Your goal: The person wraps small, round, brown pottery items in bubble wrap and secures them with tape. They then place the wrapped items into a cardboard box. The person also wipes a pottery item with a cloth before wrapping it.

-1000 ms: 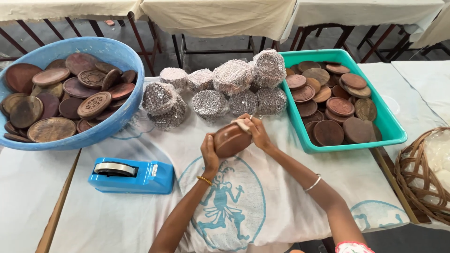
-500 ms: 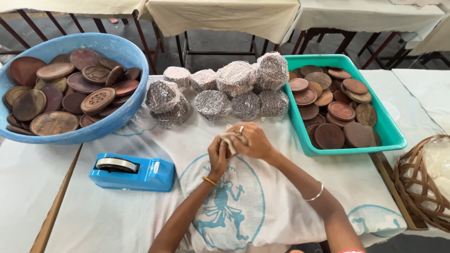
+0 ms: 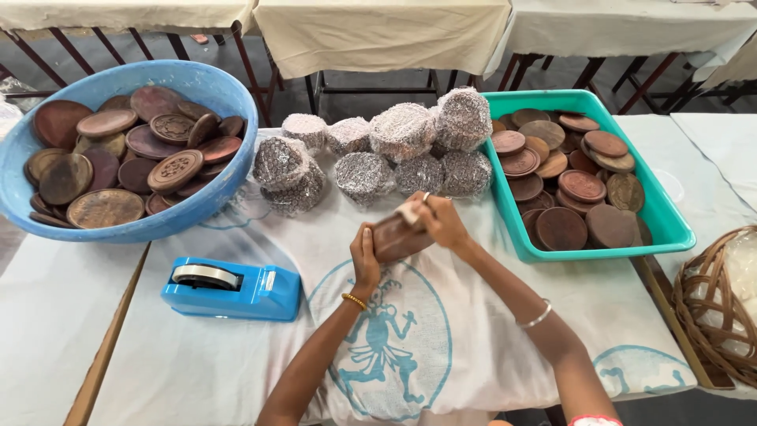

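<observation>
Far left: big blue bowl (image 3: 229, 150) piled with brown wooden discs (image 3: 175, 170)
Front left: blue tape dispenser (image 3: 233, 289) sitting on the white cloth (image 3: 489, 347)
Middle: left hand (image 3: 364, 256) clamped on the lower edge of a brown disc (image 3: 398, 237), held up just over the cloth
Right hand (image 3: 441, 221): fingers curled over the disc's top, pinching a pale scrap
Behind: plastic-wrapped bundles (image 3: 402, 130)
Right: teal tray (image 3: 670, 229), more discs
</observation>
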